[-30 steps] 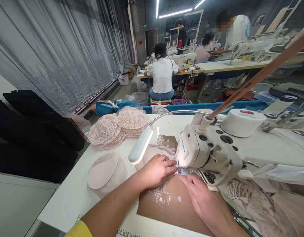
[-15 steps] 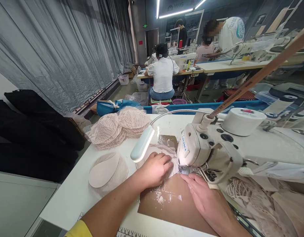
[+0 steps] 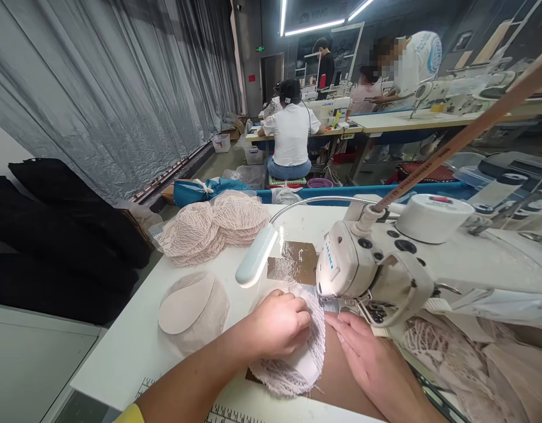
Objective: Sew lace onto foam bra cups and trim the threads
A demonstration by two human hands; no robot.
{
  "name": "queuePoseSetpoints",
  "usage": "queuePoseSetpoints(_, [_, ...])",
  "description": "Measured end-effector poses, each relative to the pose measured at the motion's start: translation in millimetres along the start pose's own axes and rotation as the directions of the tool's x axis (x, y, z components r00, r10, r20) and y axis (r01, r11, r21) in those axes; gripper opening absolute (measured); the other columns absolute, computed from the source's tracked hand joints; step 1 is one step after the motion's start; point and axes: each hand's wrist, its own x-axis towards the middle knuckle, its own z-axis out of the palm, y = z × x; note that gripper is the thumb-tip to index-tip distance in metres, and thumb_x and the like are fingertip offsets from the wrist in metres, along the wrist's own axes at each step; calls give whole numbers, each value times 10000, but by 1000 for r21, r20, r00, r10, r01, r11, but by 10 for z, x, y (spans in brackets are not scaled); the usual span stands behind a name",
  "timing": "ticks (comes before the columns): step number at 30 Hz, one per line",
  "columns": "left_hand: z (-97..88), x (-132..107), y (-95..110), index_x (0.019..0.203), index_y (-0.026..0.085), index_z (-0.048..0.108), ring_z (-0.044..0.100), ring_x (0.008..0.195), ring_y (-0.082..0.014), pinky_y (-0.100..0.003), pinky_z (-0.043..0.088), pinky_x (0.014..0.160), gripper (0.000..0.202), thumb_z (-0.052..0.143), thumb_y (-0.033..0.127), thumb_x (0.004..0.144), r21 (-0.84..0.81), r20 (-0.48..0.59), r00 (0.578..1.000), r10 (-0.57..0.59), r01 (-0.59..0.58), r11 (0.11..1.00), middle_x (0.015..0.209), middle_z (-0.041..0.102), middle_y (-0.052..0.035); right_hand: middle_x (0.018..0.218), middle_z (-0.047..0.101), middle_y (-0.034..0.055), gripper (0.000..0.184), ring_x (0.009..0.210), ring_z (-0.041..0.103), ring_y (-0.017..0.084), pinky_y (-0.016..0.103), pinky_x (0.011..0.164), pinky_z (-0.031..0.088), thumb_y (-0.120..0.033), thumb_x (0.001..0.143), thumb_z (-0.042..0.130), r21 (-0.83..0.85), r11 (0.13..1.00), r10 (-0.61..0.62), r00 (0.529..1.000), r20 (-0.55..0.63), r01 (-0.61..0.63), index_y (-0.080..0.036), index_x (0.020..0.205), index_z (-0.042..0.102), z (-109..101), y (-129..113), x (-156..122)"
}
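Observation:
My left hand (image 3: 279, 324) is closed with curled fingers on a pale pink lace bra cup (image 3: 292, 376), just left of the needle area. The cup's rounded, scalloped edge hangs toward me over a brown taped board (image 3: 341, 376). My right hand (image 3: 370, 352) lies flat on that board, fingers stretched toward the presser foot. It is beside the cup, not around it. The white sewing machine head (image 3: 347, 264) stands over the fingertips, and a lamp (image 3: 256, 255) lights the spot. My left hand hides part of the cup.
Stacked lace cups (image 3: 191, 235) sit at the back left; smooth beige cup pieces (image 3: 187, 305) lie nearer. Loose lace fabric (image 3: 451, 358) is on the right. A thread cone (image 3: 433, 217) tops the machine. A slanting brown pole (image 3: 455, 141) crosses the right. Co-workers sit and stand beyond.
My left hand has swung the lace cup toward me, turning it so its edge now covers part of the brown board. More of the board behind shows. My right hand has barely moved.

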Motion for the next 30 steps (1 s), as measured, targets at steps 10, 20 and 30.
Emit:
queuePoseSetpoints(10, [155, 11, -18, 1260, 152, 508, 537, 953, -231, -364, 390, 789, 383, 435, 297, 912, -2, -138, 983, 118, -120, 993, 1300, 559, -74, 1037, 704, 88, 426, 779, 677, 156, 234, 568, 526, -119, 895, 327, -8, 1000, -25, 998, 60, 25, -186, 1187, 630, 28, -29, -10])
queuePoseSetpoints(20, [143, 53, -54, 1258, 133, 503, 504, 945, -230, -357, 381, 814, 427, 501, 234, 844, 15, -132, 983, 129, -128, 992, 1264, 569, -87, 974, 737, 67, 417, 738, 697, 151, 229, 539, 523, -64, 869, 336, -121, 988, -105, 993, -62, 97, -141, 1074, 690, -39, -84, 98])
queuePoseSetpoints(30, [238, 90, -66, 1224, 116, 534, 517, 987, -232, -363, 382, 872, 363, 485, 218, 879, 15, -182, 973, 139, -139, 990, 1250, 581, -110, 948, 738, 71, 405, 667, 677, 142, 238, 495, 484, -75, 877, 340, -161, 982, -112, 991, -77, 99, -153, 1053, 696, -46, -98, 107])
